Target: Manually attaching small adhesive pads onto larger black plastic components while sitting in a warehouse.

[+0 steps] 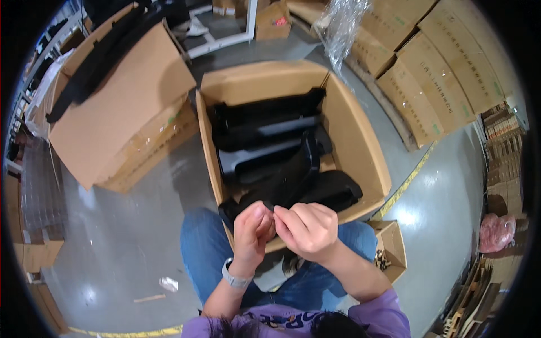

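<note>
My L hand (pixel 252 225) & R hand (pixel 307 230) are up close together over the near edge of an open carton (pixel 360 141), fingertips almost meeting. Grip's narrow on both: thumb & fingers pinched on a small dark bit (pixel 269 205) btwn them; can't tell if it's a loose pc or the end of a bigger part behind. Bit sits above the carton's near rim, a little L of its middle. Inside, just past my hands, lie several long black parts (pixel 282 180): some across the far half, roughly side by side, others slanted & overlapping nearer me. Carton's near end is btwn my knees, in blue jeans (pixel 197 248); I've a grey watch (pixel 234 277) on the L wrist & a purple shirt (pixel 377 315). Just beside my R knee, a small box (pixel 397 248) w/ little bits in it. Over L, a bigger carton w/ a long black piece (pixel 98 65) lying along its top. Upper R, stacked boxes (pixel 434 84) on a pallet (pixel 389 107), clear wrap (pixel 344 28) hanging nearby. Grey floor (pixel 141 236) has yellow tape (pixel 406 188) on the R & a white scrap (pixel 168 283) on the L. Far R, a pink bag (pixel 496 232).
</note>
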Motion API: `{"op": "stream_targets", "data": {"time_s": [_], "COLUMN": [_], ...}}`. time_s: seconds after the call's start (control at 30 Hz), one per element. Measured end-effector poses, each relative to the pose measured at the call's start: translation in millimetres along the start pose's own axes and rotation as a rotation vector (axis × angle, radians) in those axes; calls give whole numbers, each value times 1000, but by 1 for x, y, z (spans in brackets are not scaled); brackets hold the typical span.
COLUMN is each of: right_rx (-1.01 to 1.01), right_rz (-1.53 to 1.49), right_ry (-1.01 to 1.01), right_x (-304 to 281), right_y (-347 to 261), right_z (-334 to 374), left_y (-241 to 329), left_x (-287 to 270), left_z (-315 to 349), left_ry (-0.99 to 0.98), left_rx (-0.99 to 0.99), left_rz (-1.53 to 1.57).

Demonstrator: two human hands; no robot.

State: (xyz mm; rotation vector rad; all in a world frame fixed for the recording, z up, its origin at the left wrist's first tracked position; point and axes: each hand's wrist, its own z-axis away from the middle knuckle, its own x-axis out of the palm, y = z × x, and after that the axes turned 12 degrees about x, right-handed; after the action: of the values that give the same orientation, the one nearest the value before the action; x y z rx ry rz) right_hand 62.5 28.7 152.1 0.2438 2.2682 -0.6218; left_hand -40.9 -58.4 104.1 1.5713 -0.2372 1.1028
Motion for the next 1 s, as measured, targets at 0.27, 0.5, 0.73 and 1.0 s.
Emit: {"op": "stream_targets", "data": {"time_s": [0.27, 0.5, 0.73, 1.0], "right_rx": [205, 752, 890, 807], "right_rz": [-293, -479, -923, -2736], "right_ry": [-265, -551, -375, -728], "right_x": [2, -11, -22, -58], "right_y": [-1, -5, 4, -51], "right_z": [8, 6, 5, 2], "left_y": [-7, 3, -4, -139], "left_x": [-16, -23, -13, -62], "left_z": [1, 10, -5, -153], "left_ry": [76, -145, -39, -561], "left_rx": [50, 56, 149, 494], "left_rz": [-211, -442, -668, -2363]}}
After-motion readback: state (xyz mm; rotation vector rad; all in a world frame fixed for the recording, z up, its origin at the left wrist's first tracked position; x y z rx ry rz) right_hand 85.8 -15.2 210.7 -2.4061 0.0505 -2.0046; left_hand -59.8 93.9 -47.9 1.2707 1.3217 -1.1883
